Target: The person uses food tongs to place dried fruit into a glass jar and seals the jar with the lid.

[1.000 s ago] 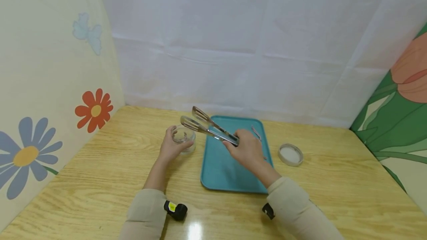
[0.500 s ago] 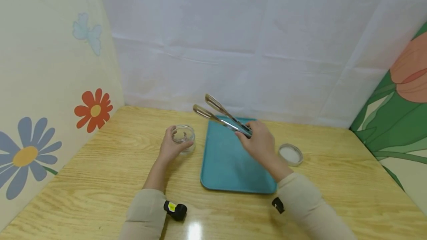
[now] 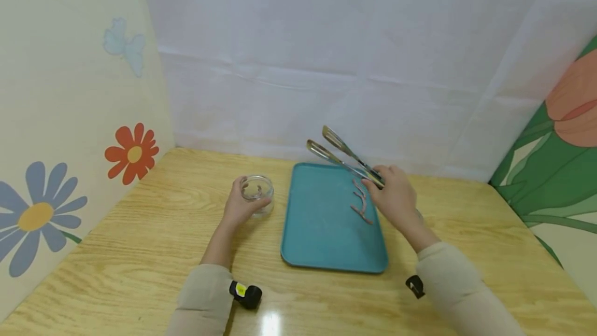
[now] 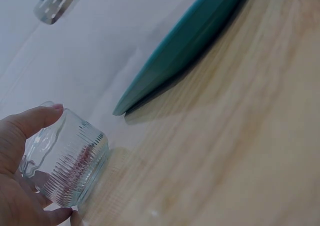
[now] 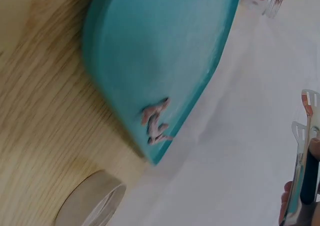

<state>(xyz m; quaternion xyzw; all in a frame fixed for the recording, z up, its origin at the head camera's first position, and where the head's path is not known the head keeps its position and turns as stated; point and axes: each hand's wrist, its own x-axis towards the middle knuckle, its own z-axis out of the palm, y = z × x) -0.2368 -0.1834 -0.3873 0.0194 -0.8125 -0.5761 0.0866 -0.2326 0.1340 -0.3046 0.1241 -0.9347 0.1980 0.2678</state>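
Note:
My left hand (image 3: 237, 205) grips a clear glass jar (image 3: 264, 204) that stands without a lid on the table, left of the blue-green tray (image 3: 324, 237). Ribbed lower walls and reddish-brown pieces inside the jar (image 4: 72, 158) show in the left wrist view. My right hand (image 3: 397, 200) holds metal tongs (image 3: 347, 155) by the handle, above the tray's right back part. The tongs' slotted ends stand apart, pointing up and left, with nothing between them. Several thin pinkish-brown, worm-like strips (image 3: 362, 206) lie on the right side of the tray.
A pale round lid (image 5: 90, 201) lies on the wooden table right of the tray, mostly hidden by my right wrist in the head view. A white cloth wall (image 3: 280, 92) rises behind the table. Flower-patterned panels (image 3: 84, 118) stand at the sides.
My right hand has moved right with the tongs, from near the jar to the tray's right edge. The strips on the tray have come into view. My left hand stays on the jar.

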